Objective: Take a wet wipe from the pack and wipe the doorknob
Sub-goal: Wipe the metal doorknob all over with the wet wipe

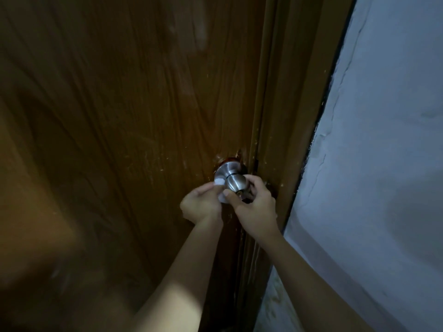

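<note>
- White wet wipe (220,191): we count one, bunched small, soft and crumpled, pressed against the left side of the doorknob (236,183), at its neck and lower edge.
- Left hand (201,206): we see it closed around the wipe, fingers pinching it onto the knob; most of the wipe sits hidden inside the hand.
- Right hand (255,207): curled round the knob from the right and below, thumb across the front face, fingers behind. It grips the knob bare; we cannot tell whether any wipe is under it.
- Doorknob: one, brushed silver metal, round ball shape on a short neck, with a round metal collar plate (227,169) flat against the door. A small keyhole or button shows in the centre of the front face, partly covered by the thumb.
- Two bare forearms come up from the bottom of the view and meet at the knob; hands are close together, nearly touching.
- Door (119,116): one, brown wood-grain surface with a glossy, slightly wrinkled sheen; pale scratches and chips scattered near the knob and along the latch edge.
- Door frame (287,116): brown, same tone, just right of the knob, also chipped.
- Wall (383,164): pale painted plaster on the right, rough, with long cracks running down it.
- Lighting is dim; lower left corner is blurred and we cannot read it.
</note>
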Action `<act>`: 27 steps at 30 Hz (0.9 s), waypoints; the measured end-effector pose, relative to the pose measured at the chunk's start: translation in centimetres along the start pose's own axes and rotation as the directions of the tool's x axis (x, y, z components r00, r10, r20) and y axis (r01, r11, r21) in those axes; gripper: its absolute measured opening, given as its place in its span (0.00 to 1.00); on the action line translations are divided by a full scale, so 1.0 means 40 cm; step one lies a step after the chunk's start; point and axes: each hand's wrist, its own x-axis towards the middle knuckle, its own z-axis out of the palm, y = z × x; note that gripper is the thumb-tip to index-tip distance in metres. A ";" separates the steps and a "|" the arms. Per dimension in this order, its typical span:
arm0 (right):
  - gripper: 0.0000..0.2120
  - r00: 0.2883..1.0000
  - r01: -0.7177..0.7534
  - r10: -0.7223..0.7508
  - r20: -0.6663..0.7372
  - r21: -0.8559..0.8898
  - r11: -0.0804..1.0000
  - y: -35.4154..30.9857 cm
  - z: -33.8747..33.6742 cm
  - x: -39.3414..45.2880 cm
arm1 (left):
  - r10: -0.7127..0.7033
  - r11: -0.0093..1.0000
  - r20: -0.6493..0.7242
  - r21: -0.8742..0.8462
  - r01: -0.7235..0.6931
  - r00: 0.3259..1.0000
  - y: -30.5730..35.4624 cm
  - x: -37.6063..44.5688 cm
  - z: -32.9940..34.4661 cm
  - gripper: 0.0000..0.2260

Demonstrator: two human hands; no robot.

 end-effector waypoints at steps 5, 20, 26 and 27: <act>0.24 0.994 -0.108 0.107 0.013 0.138 0.985 0.001 -0.004 0.000 | -0.358 0.921 0.234 -0.067 0.383 0.904 -0.021 -0.005 0.013 0.04; 0.12 0.959 -0.084 0.127 -0.254 0.174 0.981 0.003 0.003 0.024 | -0.273 0.950 0.509 0.275 0.146 0.817 0.009 0.026 -0.044 0.26; 0.10 0.963 0.079 -0.042 -0.267 0.129 0.989 -0.025 -0.028 0.003 | -0.069 0.938 0.414 0.337 -0.082 0.908 0.019 0.022 -0.059 0.19; 0.11 0.973 0.092 -0.064 -0.221 0.119 0.989 -0.028 -0.033 -0.001 | -0.007 0.938 0.394 0.320 -0.130 0.919 0.021 0.021 -0.059 0.16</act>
